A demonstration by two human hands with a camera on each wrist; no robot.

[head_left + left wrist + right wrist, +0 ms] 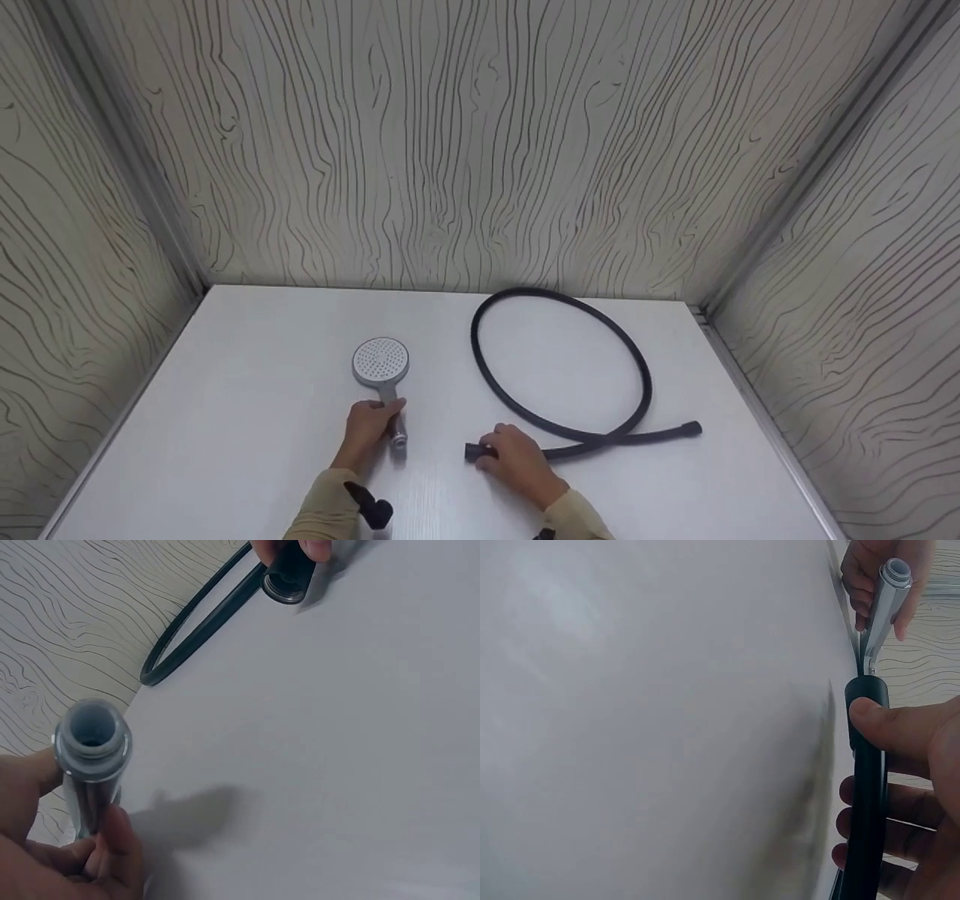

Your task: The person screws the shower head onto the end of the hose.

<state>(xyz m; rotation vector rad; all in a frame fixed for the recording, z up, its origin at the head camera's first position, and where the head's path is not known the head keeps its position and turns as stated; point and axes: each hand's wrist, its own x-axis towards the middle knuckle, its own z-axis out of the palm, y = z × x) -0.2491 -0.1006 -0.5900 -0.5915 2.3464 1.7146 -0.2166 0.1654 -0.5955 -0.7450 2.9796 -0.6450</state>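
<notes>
My left hand (367, 429) grips the handle of a chrome shower head (381, 362), whose round perforated face points up and away from me. The handle's threaded open end (93, 731) juts out past my fingers in the left wrist view. To the right, my right hand (514, 459) holds a black shower hose (561, 431) near one end, thumb on top and fingers curled beneath. Its dark end nut (289, 586) has a threaded opening that faces the shower head's handle. A gap separates handle end and nut in the head view.
The hose makes one large loop on the white table (247, 390) and crosses itself. Its other end (691, 428) lies at the right. Wood-grain panels (420, 150) stand at the back and both sides, with metal posts in the corners.
</notes>
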